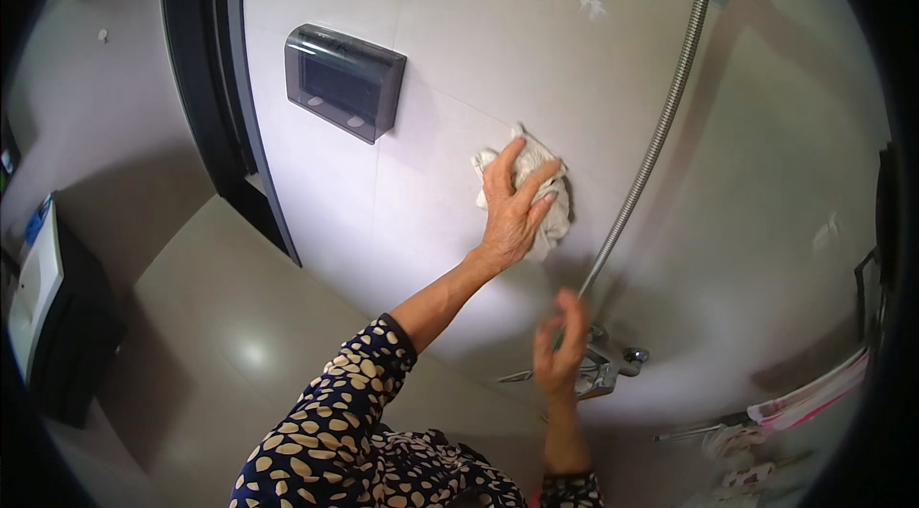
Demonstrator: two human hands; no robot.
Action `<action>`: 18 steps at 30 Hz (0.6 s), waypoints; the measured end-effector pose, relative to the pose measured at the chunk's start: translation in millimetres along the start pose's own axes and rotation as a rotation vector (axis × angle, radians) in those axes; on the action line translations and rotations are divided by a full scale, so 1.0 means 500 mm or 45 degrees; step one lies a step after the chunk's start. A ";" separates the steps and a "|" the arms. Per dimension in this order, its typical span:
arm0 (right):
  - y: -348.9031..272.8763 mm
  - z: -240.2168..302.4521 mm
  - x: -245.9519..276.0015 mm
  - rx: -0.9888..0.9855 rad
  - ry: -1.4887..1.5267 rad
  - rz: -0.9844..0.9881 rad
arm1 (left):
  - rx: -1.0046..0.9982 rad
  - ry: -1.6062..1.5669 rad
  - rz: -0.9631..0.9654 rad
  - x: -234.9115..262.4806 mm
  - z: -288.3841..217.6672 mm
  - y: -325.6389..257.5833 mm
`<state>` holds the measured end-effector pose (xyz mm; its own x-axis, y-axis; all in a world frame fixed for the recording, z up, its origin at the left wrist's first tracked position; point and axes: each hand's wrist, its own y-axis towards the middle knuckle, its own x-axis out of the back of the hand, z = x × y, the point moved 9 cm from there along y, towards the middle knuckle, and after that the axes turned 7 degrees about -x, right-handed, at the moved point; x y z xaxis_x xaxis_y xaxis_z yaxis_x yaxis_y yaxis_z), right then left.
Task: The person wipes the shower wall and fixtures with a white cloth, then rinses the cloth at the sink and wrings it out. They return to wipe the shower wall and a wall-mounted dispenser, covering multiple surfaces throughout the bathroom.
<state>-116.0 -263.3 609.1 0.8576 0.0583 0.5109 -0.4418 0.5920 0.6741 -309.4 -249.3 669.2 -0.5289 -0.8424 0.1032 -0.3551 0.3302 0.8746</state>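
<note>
My left hand (512, 211) presses a crumpled off-white cloth (548, 232) against the glossy pale wall, its fingers spread over the fabric. Part of the cloth is hidden under the palm. Lower and to the right, my right hand (563, 345) is raised with fingers loosely bent and apart, slightly blurred. Nothing shows in it. It overlaps the view of the chrome shower mixer tap (598, 374) and the lower end of the metal shower hose (661, 125); whether it touches either, I cannot tell.
A dark, clear-covered wall box (347, 82) is mounted up and left of the cloth. A dark door frame (215, 77) stands at left, with a washbasin (38, 297) beyond. At lower right, a pink-and-white towel (809, 393) hangs near a metal rail.
</note>
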 end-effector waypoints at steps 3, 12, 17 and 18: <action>0.106 0.033 -0.004 -0.149 0.037 -0.176 | 0.141 -0.408 0.166 0.015 0.019 -0.040; 0.250 0.192 -0.005 -0.015 0.347 -0.368 | 0.327 -0.509 0.026 0.171 0.052 0.004; 0.392 0.284 -0.011 0.355 -0.561 -0.729 | 0.251 -0.045 0.255 0.161 0.095 0.021; 0.409 0.280 -0.026 0.376 -0.691 -0.739 | 0.138 0.077 0.281 0.150 0.097 0.035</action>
<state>-254.6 -255.3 815.0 0.7577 -0.6286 0.1752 -0.0860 0.1700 0.9817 -393.0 -286.1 669.4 -0.5571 -0.7676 0.3171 -0.3186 0.5501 0.7719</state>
